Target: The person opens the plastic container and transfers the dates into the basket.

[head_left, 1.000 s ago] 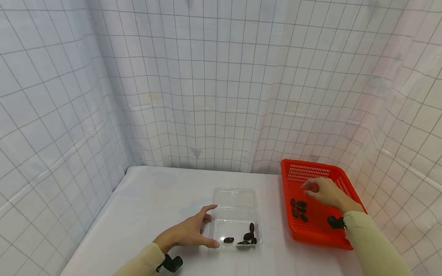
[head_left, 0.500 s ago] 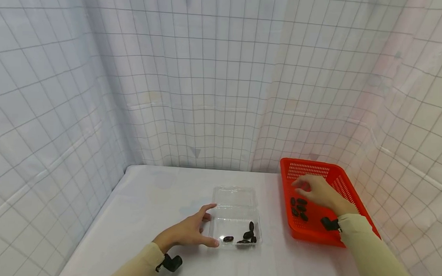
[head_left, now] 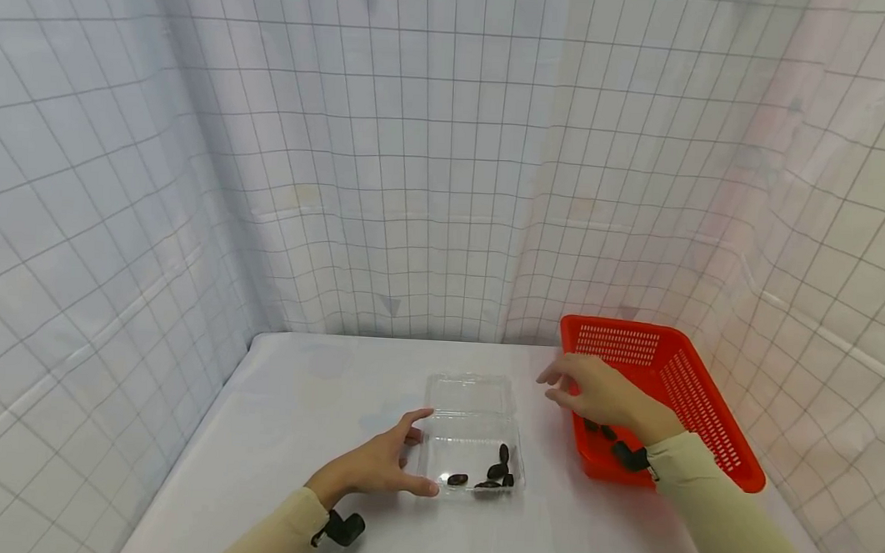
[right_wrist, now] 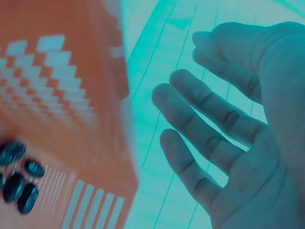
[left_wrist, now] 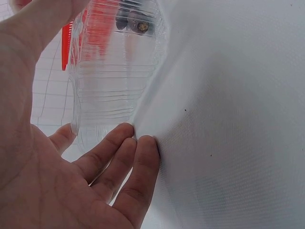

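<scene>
My left hand (head_left: 380,464) holds the left side of a clear plastic clamshell container (head_left: 444,454), thumb at its near corner and index finger by the hinge. Several dark oval fruits that look like dates (head_left: 497,471) lie inside, mostly towards the right. In the left wrist view, bent fingertips touch the container's (left_wrist: 112,81) lower edge. My right hand (head_left: 594,390) hovers over the left rim of a red plastic basket (head_left: 713,424), fingers loosely bent. The right wrist view shows nothing in its fingers. More dark fruits (right_wrist: 14,187) sit in the basket, partly hidden in the head view.
The container's lid (head_left: 470,392) is folded back flat behind it on the white table (head_left: 316,403). A strip of table separates container and basket. Grid-patterned white curtains (head_left: 432,184) enclose the back and both sides.
My right hand has moved left from the middle of the basket to its left rim, now covering some of the fruits there. The left hand and container have stayed put.
</scene>
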Available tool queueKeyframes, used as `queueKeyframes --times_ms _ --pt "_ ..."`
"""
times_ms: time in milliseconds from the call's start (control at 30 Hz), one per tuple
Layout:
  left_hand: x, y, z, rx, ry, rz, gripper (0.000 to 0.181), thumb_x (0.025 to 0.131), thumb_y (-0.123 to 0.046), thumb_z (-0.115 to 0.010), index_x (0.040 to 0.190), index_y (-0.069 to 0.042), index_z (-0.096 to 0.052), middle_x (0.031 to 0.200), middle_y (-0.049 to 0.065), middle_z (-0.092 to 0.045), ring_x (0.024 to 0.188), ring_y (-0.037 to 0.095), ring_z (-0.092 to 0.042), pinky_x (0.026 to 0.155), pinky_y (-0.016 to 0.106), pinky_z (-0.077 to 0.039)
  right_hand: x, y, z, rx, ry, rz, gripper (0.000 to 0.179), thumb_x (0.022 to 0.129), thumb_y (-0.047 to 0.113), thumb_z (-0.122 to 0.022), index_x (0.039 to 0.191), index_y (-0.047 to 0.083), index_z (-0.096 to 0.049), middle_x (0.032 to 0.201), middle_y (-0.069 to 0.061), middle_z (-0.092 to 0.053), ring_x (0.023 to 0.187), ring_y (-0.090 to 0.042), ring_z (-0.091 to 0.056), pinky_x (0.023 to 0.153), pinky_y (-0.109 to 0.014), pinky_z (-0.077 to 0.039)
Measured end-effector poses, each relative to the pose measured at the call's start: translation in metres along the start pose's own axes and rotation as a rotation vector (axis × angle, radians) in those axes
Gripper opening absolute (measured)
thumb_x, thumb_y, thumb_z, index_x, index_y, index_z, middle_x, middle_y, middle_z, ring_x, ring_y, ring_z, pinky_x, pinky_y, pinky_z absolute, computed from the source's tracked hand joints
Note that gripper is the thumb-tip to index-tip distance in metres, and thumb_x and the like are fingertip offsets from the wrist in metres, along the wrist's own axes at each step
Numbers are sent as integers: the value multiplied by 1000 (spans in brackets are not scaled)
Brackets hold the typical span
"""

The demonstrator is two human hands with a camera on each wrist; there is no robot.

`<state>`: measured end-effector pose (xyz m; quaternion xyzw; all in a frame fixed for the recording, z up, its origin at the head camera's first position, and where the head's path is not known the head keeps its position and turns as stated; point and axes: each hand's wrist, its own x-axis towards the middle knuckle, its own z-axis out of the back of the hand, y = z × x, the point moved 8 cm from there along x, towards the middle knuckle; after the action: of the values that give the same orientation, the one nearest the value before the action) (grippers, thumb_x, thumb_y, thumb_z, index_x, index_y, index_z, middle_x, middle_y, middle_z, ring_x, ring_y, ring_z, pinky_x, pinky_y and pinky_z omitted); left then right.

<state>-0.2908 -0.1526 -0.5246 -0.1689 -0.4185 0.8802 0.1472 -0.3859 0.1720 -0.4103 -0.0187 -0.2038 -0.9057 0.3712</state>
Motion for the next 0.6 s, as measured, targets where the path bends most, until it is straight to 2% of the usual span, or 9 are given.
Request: queueKeyframes --times_ms 167,400,600 --pt "0 0 0 0 1 6 127 89 -46 -102 185 -24 -22 168 23 -58 138 40 -72 122 67 -56 8 25 -17 0 94 43 25 108 19 -85 133 22 -85 124 4 -84 104 -11 -76 91 -33 -67" --pt "0 1 0 -5 -3 14 127 89 -46 -102 185 -26 -22 169 23 -58 139 42 -72 122 68 -55 18 56 -45 9 243 129 26 108 17 -85 134 19 -84 128 2 -83 106 -11 -78 99 -36 -67" --pt "0 1 0 -3 0 18 126 89 -48 -101 185 -26 -22 169 22 -59 138 41 -72 122 68 -56 23 68 -68 25 349 127 31 105 14 -87 136 15 -84 130 -5 -83 111 -17 -78 101 -34 -66"
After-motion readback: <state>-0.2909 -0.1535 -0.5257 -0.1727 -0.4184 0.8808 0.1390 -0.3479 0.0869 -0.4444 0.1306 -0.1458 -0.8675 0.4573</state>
